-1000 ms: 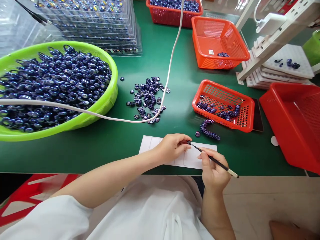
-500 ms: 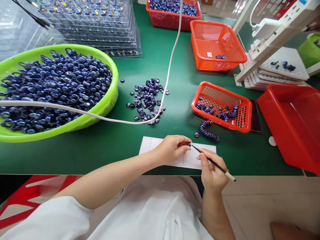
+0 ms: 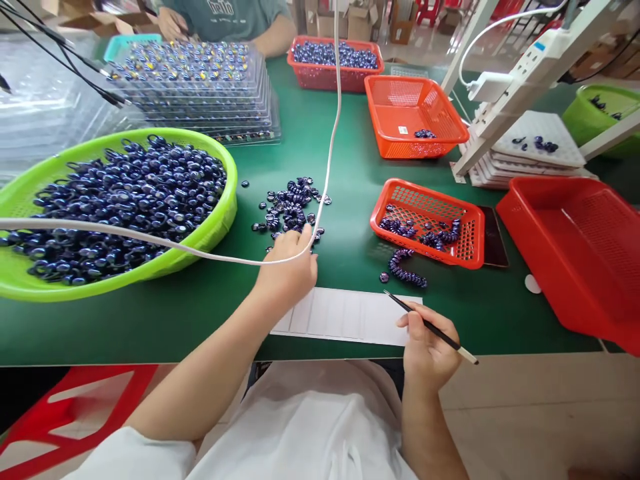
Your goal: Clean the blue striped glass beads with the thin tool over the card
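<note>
My left hand (image 3: 289,267) reaches over the near edge of a loose pile of dark shiny beads (image 3: 293,200); its fingertips are partly hidden, and whether it grips a bead does not show. In my right hand (image 3: 431,343) is a thin black tool (image 3: 434,328) with a pale end, its fine tip pointing left over a white sheet (image 3: 345,317). The ruled sheet lies at the front edge of the table. A curved row of beads (image 3: 406,270) and a single bead (image 3: 384,277) rest beyond it, beside an orange basket (image 3: 477,237) with more beads.
A green basket (image 3: 227,200) heaped with dark pieces stands left. A white cable (image 3: 330,147) hangs across the view. Stacked clear trays (image 3: 267,120), other orange-red baskets (image 3: 415,150), a large red bin (image 3: 555,267) and a post surround the work area. Another person (image 3: 225,23) sits opposite.
My left hand has moved left from the tool's tip to the bead pile, and the bead between its fingers is no longer visible. The view has tilted up, showing the person opposite.
</note>
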Available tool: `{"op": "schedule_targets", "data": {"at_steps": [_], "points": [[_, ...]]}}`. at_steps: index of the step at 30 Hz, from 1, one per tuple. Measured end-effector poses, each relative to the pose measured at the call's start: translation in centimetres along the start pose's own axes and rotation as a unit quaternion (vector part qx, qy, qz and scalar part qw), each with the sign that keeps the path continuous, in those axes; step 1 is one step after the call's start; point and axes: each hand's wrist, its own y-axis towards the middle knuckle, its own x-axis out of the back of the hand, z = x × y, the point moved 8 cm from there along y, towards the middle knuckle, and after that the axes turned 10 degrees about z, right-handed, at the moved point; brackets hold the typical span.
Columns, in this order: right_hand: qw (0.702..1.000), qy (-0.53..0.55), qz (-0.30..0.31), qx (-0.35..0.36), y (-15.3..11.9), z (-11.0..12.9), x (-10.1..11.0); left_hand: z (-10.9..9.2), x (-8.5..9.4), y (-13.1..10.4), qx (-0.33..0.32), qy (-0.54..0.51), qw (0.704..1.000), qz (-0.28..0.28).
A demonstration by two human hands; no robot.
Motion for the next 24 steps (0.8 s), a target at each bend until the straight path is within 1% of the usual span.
{"op": "schedule_targets", "data": {"at_steps": [1,3,5,6,8,10,12,16,19,24], "points": [[1.000,0.006,-0.013,0.001,0.0,0.0,0.2,-1.4,-0.1,-0.1,-0.030,-0.008,0.999,-0.007],[0.999,0.013,-0.039,0.004,-0.1,-0.1,0.6,-5.2,-0.7,-0.2,-0.130,-0.043,0.991,-0.002],[0.998,0.016,-0.056,0.001,-0.1,-0.3,0.9,-9.3,-2.0,-0.4,-0.242,-0.078,0.966,0.039],[0.998,0.017,-0.062,-0.001,-0.1,-0.3,1.0,-10.9,-2.7,-0.4,-0.278,-0.093,0.954,0.062],[0.998,0.017,-0.068,-0.006,-0.1,-0.4,1.1,-12.6,-3.8,0.2,-0.289,-0.118,0.946,0.085],[0.998,0.017,-0.067,-0.008,0.0,-0.3,1.1,-13.1,-4.6,1.2,-0.267,-0.137,0.949,0.100],[0.998,0.020,-0.060,-0.008,0.0,-0.3,1.0,-13.0,-5.0,1.9,-0.239,-0.144,0.953,0.119],[0.997,0.037,-0.064,-0.007,0.1,-0.2,1.0,-12.7,-5.0,2.6,-0.215,-0.148,0.949,0.176],[0.996,0.050,-0.069,-0.012,0.2,-0.3,1.0,-12.8,-4.8,2.7,-0.222,-0.146,0.943,0.201],[0.996,0.063,-0.058,-0.034,0.4,-0.6,0.9,-13.1,-4.8,2.7,-0.262,-0.162,0.930,0.199]]}}
